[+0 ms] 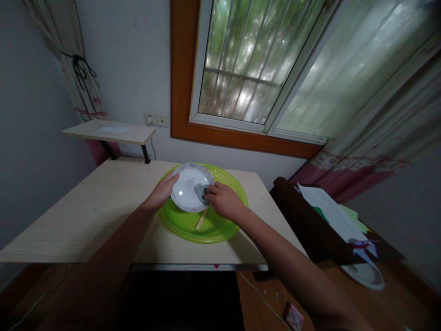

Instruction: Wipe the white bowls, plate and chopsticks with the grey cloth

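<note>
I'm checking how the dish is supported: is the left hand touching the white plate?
Touching. The head view shows it: the thumb of the left hand lies over the rim of the white plate.

The left hand (163, 192) held the white plate (188, 181) at nine o'clock. The right hand (223, 200) held a grey cloth (200, 191) toward its three o'clock, above a green tray (220, 227).

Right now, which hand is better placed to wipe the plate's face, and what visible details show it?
Probably the right hand: it already holds a grey cloth-like piece over the plate, while the left hand is occupied gripping the rim.
</note>
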{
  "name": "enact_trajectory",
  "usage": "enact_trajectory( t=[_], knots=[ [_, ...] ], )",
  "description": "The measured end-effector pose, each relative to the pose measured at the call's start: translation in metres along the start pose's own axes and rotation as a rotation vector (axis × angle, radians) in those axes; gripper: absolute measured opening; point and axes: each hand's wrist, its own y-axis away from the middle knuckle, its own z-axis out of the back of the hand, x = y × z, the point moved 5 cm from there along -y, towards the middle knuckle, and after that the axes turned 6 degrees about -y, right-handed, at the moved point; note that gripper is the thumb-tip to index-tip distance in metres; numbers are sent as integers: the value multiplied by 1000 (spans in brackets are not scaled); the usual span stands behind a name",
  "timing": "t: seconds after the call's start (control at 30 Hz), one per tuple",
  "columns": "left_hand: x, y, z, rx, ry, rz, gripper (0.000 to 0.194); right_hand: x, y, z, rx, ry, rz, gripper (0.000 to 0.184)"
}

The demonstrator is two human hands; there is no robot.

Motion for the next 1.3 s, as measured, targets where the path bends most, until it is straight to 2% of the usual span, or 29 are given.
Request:
enact_trajectory(
  t=[0.17, 0.3, 0.4, 0.5, 0.7, 0.83, 1.03, 1.17, 1.3],
  knots=[
    [-7, 2, -3, -16, -22, -30, 71, 29, -2, -11, 22, -216, 119, 33],
    [-9, 4, -2, -38, -81, -43, 74, 49, -18, -22, -48, -448, 135, 54],
    [-10, 3, 1, -35, -121, -68, 71, 55, -30, -26, -117, -581, 119, 63],
    [-12, 4, 2, -48, -159, -92, 69, 55, -33, -25, -123, -626, 127, 64],
    [-8, 6, 0, -37, -79, -61, 69, 43, -22, -14, -58, -586, 139, 58],
    [-5, 5, 1, -31, -67, -64, 68, 31, -14, -7, -22, -534, 118, 47],
    [-12, 8, -2, -10, -79, -82, 73, -3, -4, -5, 84, -319, 30, 36],
    [-10, 6, -3, 21, -109, -80, 74, -25, -2, -4, 76, -153, -61, 37],
    [0, 0, -3, 77, -112, -64, 74, -32, -5, -2, 13, -55, -82, 35]
  ],
)
